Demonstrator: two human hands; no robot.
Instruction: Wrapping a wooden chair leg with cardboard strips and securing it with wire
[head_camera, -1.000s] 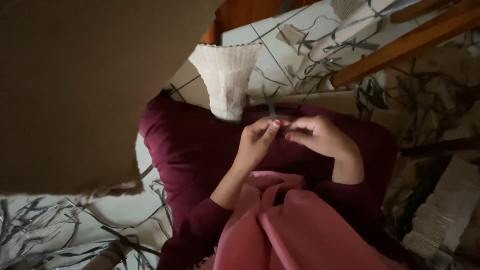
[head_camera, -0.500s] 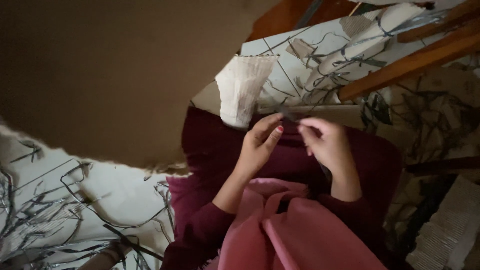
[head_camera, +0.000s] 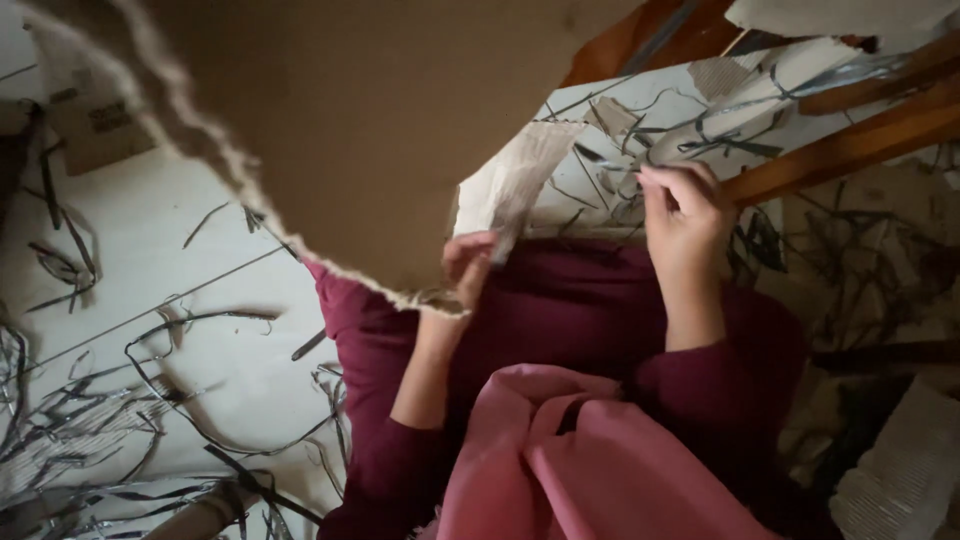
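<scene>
1. The left hand (head_camera: 468, 262) pinches the lower edge of a pale corrugated strip (head_camera: 515, 180) that rises toward 1 o'clock from the fingers; keep that pinch low and firm so the strip stays taut.
2. The right hand (head_camera: 685, 215) has its fingertips pressed together on a thin dark sliver (head_camera: 610, 168) at about 9 o'clock of the hand. Whether the sliver joins the strip cannot be told.
3. Judging by this, a steady pull along the sliver's length would serve better than a jerk, since thin bits tear.
4. Both hands work above the maroon lap (head_camera: 560, 310), with the floor (head_camera: 150, 250) and its dark scraps (head_camera: 190, 330) at 8 o'clock.
5. A large brown cardboard sheet (head_camera: 380, 110) hangs close to the camera at 11 o'clock and hides part of the left hand; tilting the head away would clear the view.
</scene>
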